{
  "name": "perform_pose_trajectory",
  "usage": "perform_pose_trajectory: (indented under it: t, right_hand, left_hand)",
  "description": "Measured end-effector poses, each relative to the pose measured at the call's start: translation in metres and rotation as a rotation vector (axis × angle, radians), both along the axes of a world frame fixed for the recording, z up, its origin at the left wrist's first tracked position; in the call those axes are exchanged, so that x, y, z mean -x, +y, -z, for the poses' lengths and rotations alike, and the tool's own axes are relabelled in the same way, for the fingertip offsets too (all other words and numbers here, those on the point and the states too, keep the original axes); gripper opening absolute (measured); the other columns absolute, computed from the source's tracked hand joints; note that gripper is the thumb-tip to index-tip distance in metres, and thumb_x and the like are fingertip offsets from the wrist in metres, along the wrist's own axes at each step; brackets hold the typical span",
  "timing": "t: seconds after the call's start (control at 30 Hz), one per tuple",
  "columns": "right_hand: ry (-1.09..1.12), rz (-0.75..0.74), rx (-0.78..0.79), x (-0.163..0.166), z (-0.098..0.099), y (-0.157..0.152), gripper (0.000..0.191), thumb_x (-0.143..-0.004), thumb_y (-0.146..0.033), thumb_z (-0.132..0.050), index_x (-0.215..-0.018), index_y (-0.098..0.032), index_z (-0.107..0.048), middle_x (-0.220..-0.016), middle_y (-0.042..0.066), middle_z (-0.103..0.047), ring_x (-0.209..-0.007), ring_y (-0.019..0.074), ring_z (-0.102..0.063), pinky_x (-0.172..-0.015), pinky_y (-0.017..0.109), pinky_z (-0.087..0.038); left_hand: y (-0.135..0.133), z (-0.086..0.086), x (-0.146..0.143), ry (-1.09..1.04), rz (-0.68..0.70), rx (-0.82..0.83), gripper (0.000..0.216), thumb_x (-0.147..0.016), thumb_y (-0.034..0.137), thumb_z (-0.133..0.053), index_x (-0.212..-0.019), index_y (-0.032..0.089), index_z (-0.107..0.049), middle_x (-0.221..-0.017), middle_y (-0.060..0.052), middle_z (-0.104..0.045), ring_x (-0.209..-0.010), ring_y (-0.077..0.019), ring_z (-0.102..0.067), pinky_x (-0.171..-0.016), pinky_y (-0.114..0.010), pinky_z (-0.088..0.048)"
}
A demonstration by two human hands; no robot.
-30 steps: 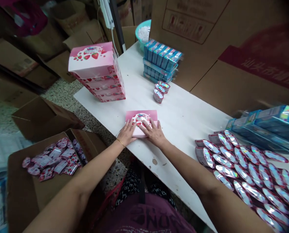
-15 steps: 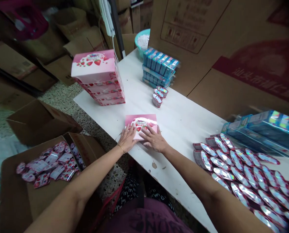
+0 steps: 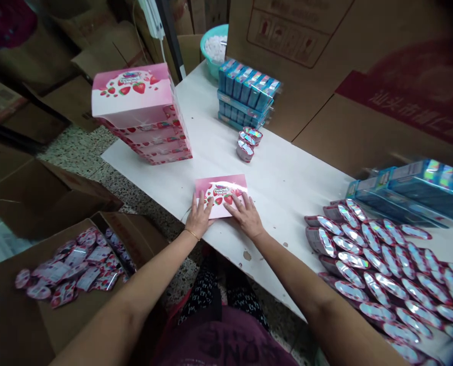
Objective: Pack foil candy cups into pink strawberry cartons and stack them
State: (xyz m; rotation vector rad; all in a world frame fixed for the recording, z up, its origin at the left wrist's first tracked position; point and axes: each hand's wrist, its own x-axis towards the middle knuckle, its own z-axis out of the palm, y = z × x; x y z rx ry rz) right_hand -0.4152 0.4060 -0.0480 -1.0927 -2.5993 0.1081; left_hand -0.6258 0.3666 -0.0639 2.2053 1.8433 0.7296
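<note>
A pink and white box with strawberries printed on it [image 3: 221,189] lies on the white table [image 3: 276,188] near its front edge. My left hand [image 3: 199,214] rests on the box's near left corner, fingers spread. On its near right side lies my right hand [image 3: 247,216], fingers also stretched out over the lid. Both palms are turned down, and neither hand grips anything. Left of the box rises a stack of similar strawberry boxes [image 3: 135,107]. Beyond it stand a few small oval packs with shiny tops [image 3: 245,151].
Many shiny oval packs [image 3: 379,259] stand at the right, beside blue packaged boxes [image 3: 420,193]. More blue boxes [image 3: 245,94] and a turquoise basin [image 3: 211,63] are at the back. Large cartons [image 3: 306,101] wall the far side. An open carton with small packets [image 3: 74,264] is lower left.
My view has shifted slightly, so the stack and carton sit farther left. My hands stay on the box, and the fingers of my right hand point more forward over the lid.
</note>
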Motion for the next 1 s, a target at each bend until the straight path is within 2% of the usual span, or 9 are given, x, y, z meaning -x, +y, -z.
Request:
perform_pose_trajectory:
  t: [0.17,0.23,0.33,0.43,0.6,0.7,0.8,0.9,1.0]
  right_hand:
    - [0.57,0.335,0.454,-0.013,-0.004,0.005,0.07,-0.087,-0.047,-0.038,-0.143,-0.019,-0.008,-0.145,0.013,-0.024,-0.132,0.0256,-0.026,-0.103,0.047,-0.03]
    - [0.754,0.432,0.646,-0.014,-0.007,0.011,0.07,-0.086,-0.049,-0.038,-0.143,-0.016,-0.013,-0.142,0.015,-0.031,-0.127,0.0251,-0.036,-0.101,0.046,-0.034]
    - [0.831,0.365,0.836,-0.008,-0.01,0.019,0.075,-0.077,-0.048,-0.055,-0.14,-0.021,-0.024,-0.133,0.01,-0.046,-0.118,0.026,-0.046,-0.098,0.046,-0.038]
    - [0.872,0.298,0.891,0.003,-0.01,0.018,0.08,-0.073,-0.045,-0.06,-0.14,-0.022,-0.021,-0.127,0.008,-0.052,-0.112,0.0249,-0.052,-0.094,0.046,-0.042]
    - [1.023,0.353,0.853,0.011,-0.032,-0.003,0.07,-0.076,-0.045,-0.056,-0.137,-0.022,-0.031,-0.131,0.007,-0.049,-0.117,0.027,-0.048,-0.097,0.049,-0.039]
    - [1.15,0.417,0.828,0.016,-0.08,-0.006,0.063,-0.078,-0.042,-0.055,-0.135,-0.026,-0.035,-0.135,0.005,-0.044,-0.12,0.0272,-0.044,-0.1,0.048,-0.036]
    - [1.213,0.314,0.72,0.043,-0.159,0.006,0.06,-0.079,-0.038,-0.054,-0.135,-0.031,-0.034,-0.138,0.001,-0.04,-0.122,0.0254,-0.042,-0.1,0.044,-0.037]
    - [1.199,0.113,0.524,0.108,-0.239,0.038,0.058,-0.081,-0.034,-0.049,-0.136,-0.029,-0.032,-0.137,0.0,-0.041,-0.122,0.0231,-0.042,-0.099,0.04,-0.039]
    - [1.163,0.008,0.417,0.192,-0.278,0.092,0.058,-0.081,-0.029,-0.042,-0.137,-0.022,-0.03,-0.13,0.003,-0.049,-0.114,0.0218,-0.049,-0.093,0.039,-0.044]
  left_hand:
    - [-0.003,0.009,0.038,-0.618,-0.066,0.225,0.096,-0.075,0.049,-0.057,-0.141,0.017,0.006,-0.147,-0.021,-0.009,-0.133,-0.0284,-0.022,-0.102,-0.044,-0.033]
    - [-0.003,0.01,0.054,-0.78,-0.069,0.325,0.086,-0.08,0.05,-0.049,-0.142,0.017,0.001,-0.147,-0.02,-0.013,-0.131,-0.026,-0.029,-0.099,-0.04,-0.037]
    - [0.003,0.008,0.059,-0.838,-0.066,0.413,0.085,-0.074,0.048,-0.057,-0.141,0.014,-0.017,-0.142,-0.018,-0.031,-0.126,-0.027,-0.038,-0.098,-0.04,-0.039]
    - [0.007,0.006,0.043,-0.91,-0.011,0.462,0.077,-0.071,0.043,-0.062,-0.136,0.017,-0.029,-0.127,-0.01,-0.052,-0.115,-0.0247,-0.05,-0.099,-0.041,-0.038]
    - [-0.008,-0.016,0.018,-1.166,-0.078,0.427,0.076,-0.072,0.036,-0.061,-0.138,0.021,-0.025,-0.128,-0.006,-0.053,-0.115,-0.0224,-0.05,-0.101,-0.041,-0.037]
    - [-0.016,-0.066,0.025,-1.218,-0.042,0.325,0.074,-0.076,0.036,-0.057,-0.14,0.021,-0.022,-0.135,-0.006,-0.045,-0.12,-0.0227,-0.046,-0.103,-0.038,-0.036]
    - [-0.013,-0.147,0.055,-1.131,-0.048,0.071,0.072,-0.079,0.037,-0.054,-0.141,0.023,-0.019,-0.14,-0.004,-0.038,-0.126,-0.0224,-0.039,-0.106,-0.036,-0.032]
    - [0.011,-0.231,0.106,-1.097,-0.086,-0.191,0.067,-0.082,0.035,-0.051,-0.14,0.026,-0.02,-0.14,-0.002,-0.038,-0.126,-0.0216,-0.038,-0.106,-0.035,-0.032]
    - [0.059,-0.277,0.167,-1.237,-0.064,-0.31,0.062,-0.083,0.029,-0.047,-0.139,0.02,-0.024,-0.132,-0.007,-0.048,-0.116,-0.0217,-0.05,-0.098,-0.037,-0.042]
